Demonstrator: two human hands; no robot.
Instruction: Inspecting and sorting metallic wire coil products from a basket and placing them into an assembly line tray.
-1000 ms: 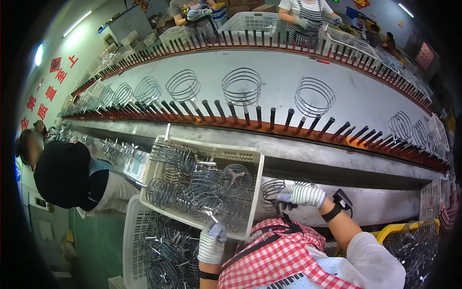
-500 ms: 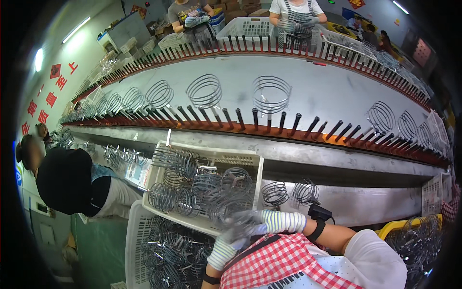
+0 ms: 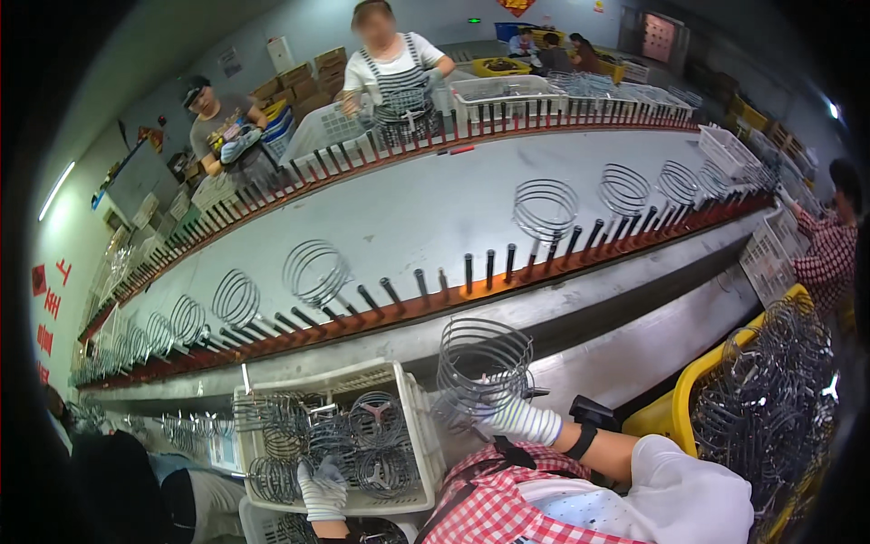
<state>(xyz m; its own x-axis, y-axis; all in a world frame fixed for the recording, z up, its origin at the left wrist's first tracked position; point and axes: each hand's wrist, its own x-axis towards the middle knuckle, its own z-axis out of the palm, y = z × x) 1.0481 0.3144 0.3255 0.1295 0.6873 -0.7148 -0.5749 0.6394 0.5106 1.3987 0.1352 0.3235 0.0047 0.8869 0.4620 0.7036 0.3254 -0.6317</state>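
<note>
My right hand [image 3: 524, 419], in a white glove with coloured stripes, is closed on a springy wire coil [image 3: 485, 349] made of several grey metal rings. It holds the coil in front of the bench, right of a white plastic crate [image 3: 419, 435]. Blurred rings beside the fingers may belong to a second coil. My left hand [image 3: 322, 494], in a matching glove, lies over the near side of the crate. Its fingers look stretched out and touch the wire coils [image 3: 376, 422] piled there; their tips are partly blurred.
Behind the crate runs a long grey table [image 3: 399, 218] edged with upright black-tipped pegs [image 3: 468, 270], some carrying ring coils [image 3: 317, 272]. A yellow tub [image 3: 681, 408] full of wire pieces stands at the right. Co-workers stand across the table [image 3: 396, 82] and sit at the left and right.
The view has swung right. My hands, earlier together at the crate's near edge, have parted: the left is over the crate's coils, the right holds a coil up beside the crate.
</note>
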